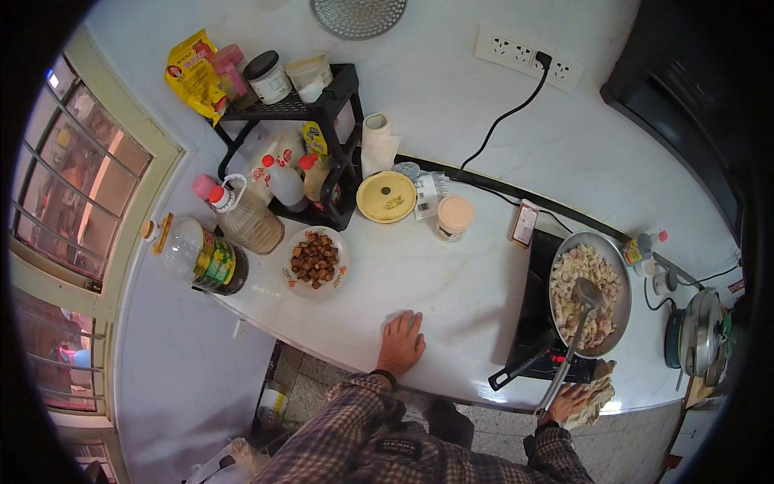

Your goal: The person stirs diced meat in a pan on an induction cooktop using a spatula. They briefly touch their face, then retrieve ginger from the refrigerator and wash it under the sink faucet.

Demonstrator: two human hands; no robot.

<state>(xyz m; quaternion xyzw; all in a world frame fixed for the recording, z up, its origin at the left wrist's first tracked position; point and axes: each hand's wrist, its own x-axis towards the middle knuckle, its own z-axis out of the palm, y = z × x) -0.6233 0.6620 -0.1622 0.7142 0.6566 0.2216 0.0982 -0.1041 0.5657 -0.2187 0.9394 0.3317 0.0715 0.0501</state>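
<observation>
My left hand (401, 346) lies palm down on the white countertop (447, 290), fingers extended and holding nothing. At the counter's front edge, my right hand (567, 402) rests with fingers spread beside a crumpled tan cloth (595, 396), touching it. The long handle of a metal spatula (586, 296) reaches down past this hand, and no fingers appear wrapped around it. The spatula's blade sits on pale chopped meat (574, 266) in a frying pan (626, 302). Beneath the pan is a black induction cooker (538, 272) with a lit red display; the pan's black handle (514, 369) points toward me.
A flowered plate of browned cubes (314, 260) stands left, near an oil jug (211, 260). Behind are a black rack (338, 91) of seasonings, a yellow lid (387, 196), a peach-lidded jar (455, 218) and a small box (523, 224). A lidded pot (701, 333) stands far right.
</observation>
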